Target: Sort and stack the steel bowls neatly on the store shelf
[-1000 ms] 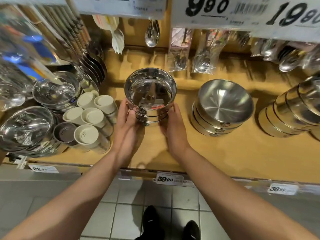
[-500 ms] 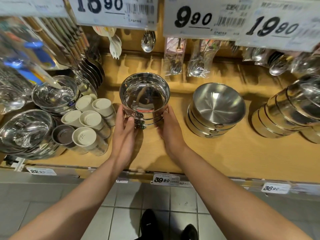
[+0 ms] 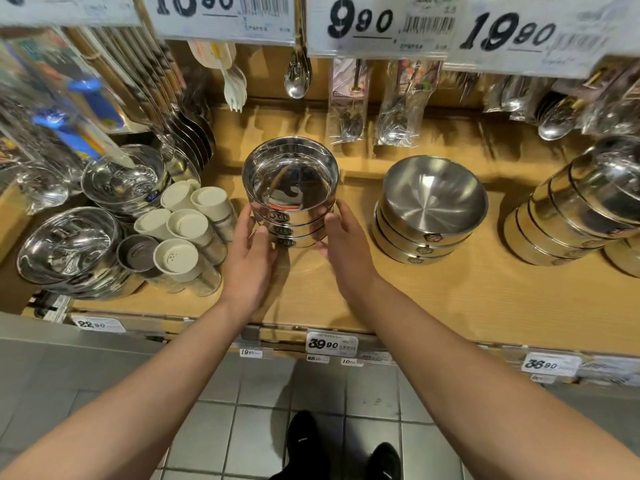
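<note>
Three nested bowls: a stack of straight-sided steel bowls [image 3: 290,199] stands on the wooden shelf [image 3: 398,299], between the two hands.
Left hand [image 3: 250,252]: fingers straight and relaxed, tips against the stack's left wall, thumb near the lowest bowl; not curled round it.
Right hand [image 3: 346,242]: fingers extended along the stack's right wall, touching or just off it; I cannot tell which.
Tipping risk: I judge an uneven push from one palm could slide the top bowl askew, since polished steel slips easily.
Left of the fingers: salt shakers [image 3: 187,233] stand just beside the left knuckles; a sideways nudge could topple them.
Right of the fingers: a stack of wider bowls [image 3: 429,209] stands well apart, so a knock seems unlikely.
Above the fingers: a hanging spoon [image 3: 296,76] could catch a lifted stack.
</note>
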A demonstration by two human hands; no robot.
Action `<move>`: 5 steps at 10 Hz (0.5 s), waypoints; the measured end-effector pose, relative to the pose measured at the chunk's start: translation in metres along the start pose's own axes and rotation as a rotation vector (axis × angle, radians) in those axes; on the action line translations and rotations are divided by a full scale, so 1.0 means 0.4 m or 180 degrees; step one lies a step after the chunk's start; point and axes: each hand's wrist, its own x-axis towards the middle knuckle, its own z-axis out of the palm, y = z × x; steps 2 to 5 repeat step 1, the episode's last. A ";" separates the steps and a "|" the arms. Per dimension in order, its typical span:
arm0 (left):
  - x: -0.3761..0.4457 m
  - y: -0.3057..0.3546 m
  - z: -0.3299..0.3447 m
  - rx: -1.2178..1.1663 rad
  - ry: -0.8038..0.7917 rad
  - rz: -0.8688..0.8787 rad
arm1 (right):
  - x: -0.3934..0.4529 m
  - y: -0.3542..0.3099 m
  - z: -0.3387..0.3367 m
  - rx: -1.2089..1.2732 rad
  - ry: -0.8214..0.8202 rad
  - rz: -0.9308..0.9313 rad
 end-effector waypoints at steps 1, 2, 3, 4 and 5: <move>-0.016 -0.012 -0.019 0.0075 0.0165 -0.0092 | -0.029 0.011 -0.030 0.0228 0.0080 0.0113; -0.016 -0.012 -0.019 0.0075 0.0165 -0.0092 | -0.029 0.011 -0.030 0.0228 0.0080 0.0113; -0.016 -0.012 -0.019 0.0075 0.0165 -0.0092 | -0.029 0.011 -0.030 0.0228 0.0080 0.0113; -0.016 -0.012 -0.019 0.0075 0.0165 -0.0092 | -0.029 0.011 -0.030 0.0228 0.0080 0.0113; -0.016 -0.012 -0.019 0.0075 0.0165 -0.0092 | -0.029 0.011 -0.030 0.0228 0.0080 0.0113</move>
